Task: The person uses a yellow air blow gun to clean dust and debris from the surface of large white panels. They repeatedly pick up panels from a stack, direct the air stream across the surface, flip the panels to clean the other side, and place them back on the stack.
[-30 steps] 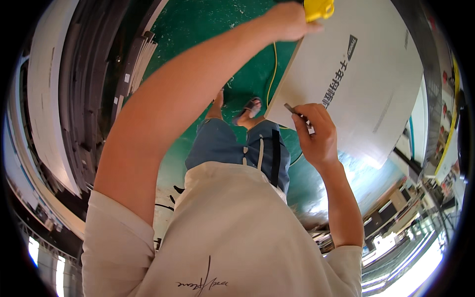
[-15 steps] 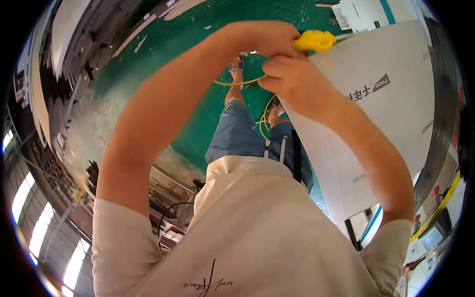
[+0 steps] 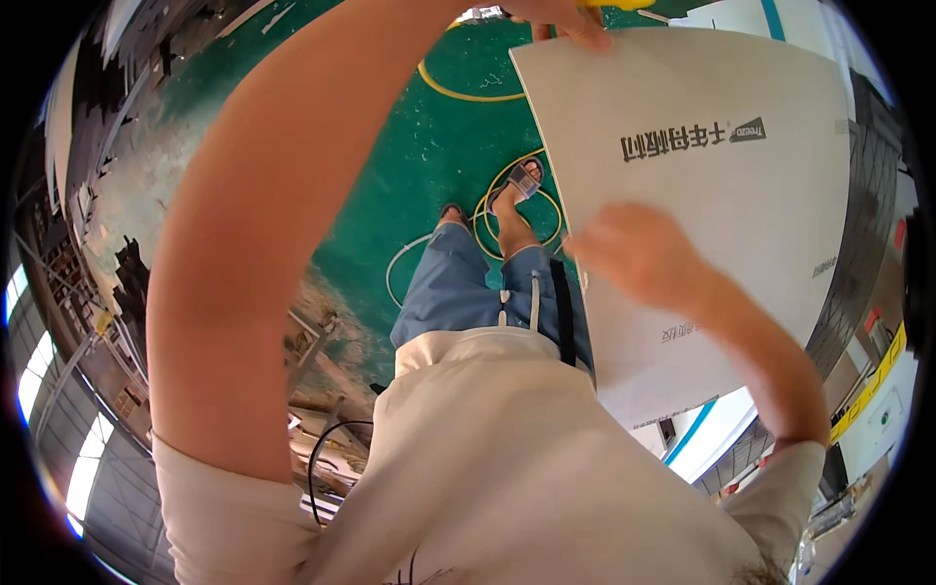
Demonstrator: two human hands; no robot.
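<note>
A large pale grey board with dark print lies on the right. My left hand is at its far edge, at the top of the view and partly cut off. It is closed on a yellow hand tool, which looks like an air blow gun; only a sliver of it shows. My right hand is over the board's left edge, nearer my body. Its fingers are curled in and blurred by motion, and what they hold, if anything, is hidden.
A yellow hose loops across the green floor and coils around my right foot. A pale hose curves by my left leg. Stacked boards and scrap stand at the left. A blue-and-white surface shows beneath the board.
My hands have parted: the left has gone farther away with the yellow tool, the right has come back along the board's left edge. My feet and the view have shifted.
</note>
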